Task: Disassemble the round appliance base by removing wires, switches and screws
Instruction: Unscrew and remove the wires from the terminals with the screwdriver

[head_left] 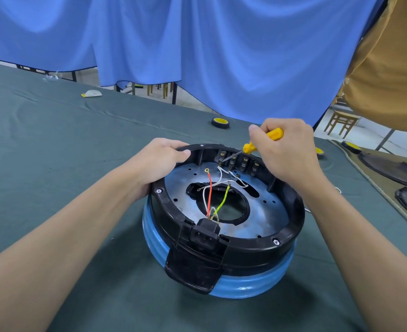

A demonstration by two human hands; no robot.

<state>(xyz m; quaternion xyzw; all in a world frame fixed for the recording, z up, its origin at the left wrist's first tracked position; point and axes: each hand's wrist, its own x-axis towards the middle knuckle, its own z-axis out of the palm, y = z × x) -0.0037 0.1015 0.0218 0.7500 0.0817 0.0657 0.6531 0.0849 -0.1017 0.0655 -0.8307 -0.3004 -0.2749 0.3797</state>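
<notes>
My left hand (159,161) grips the far-left rim of the round base (250,257) to steady it just in front of me, while my right hand (288,149), curled round the yellow screwdriver (273,134), angles its tip at the far switches (238,162). The base has a black rim and blue body, and loose wires (209,192) cross its metal plate.

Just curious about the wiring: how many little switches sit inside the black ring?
4 switches, in a row on the far inner wall: one at the screwdriver tip, three right of it. The right hand may hide more.
</notes>
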